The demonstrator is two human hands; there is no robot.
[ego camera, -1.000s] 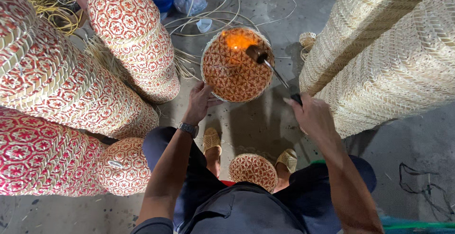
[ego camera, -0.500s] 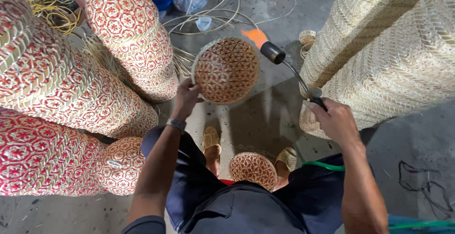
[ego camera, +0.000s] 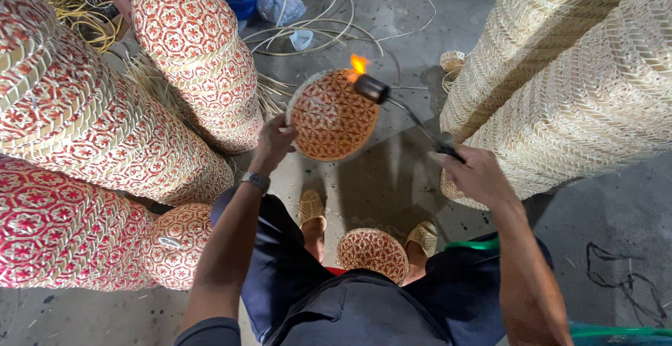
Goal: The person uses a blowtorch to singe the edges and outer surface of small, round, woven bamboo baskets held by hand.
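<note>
Holding, left hand: grips the rim of a round red-patterned woven lid, raised on edge between both hands.
Right hand: closed around a gas torch; its flame licks the lid's upper edge.
Left of the left hand: stacked red-patterned baskets.
Beyond the right hand: pale woven baskets.
Below the hands: second patterned lid between the feet.

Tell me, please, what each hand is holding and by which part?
Left hand grips the round woven lid at its left rim; right hand holds the lit torch by its rear handle.
</note>
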